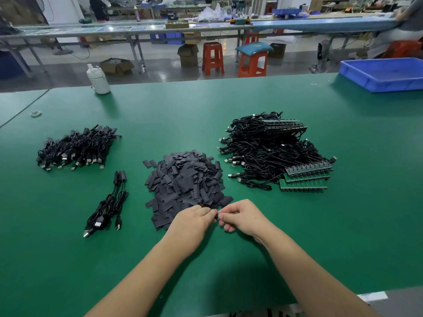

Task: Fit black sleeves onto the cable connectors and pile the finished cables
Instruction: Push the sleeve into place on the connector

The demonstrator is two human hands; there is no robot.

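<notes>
A heap of flat black sleeves (185, 181) lies in the middle of the green table (251, 99). My left hand (193, 219) and my right hand (241, 216) meet at the heap's near edge and pinch a small black sleeve (216, 215) between their fingertips. To the right lies a tangle of black USB cables with green circuit boards (274, 152). A few sleeved cables (109, 202) lie left of the heap. Farther left sits a bigger pile of finished cables (75, 148).
A blue plastic tray (384, 74) stands at the table's far right. A white bottle (98, 80) stands at the far left edge, a small white ring (35, 113) nearer the left side. Beyond the table are red stools and other workbenches.
</notes>
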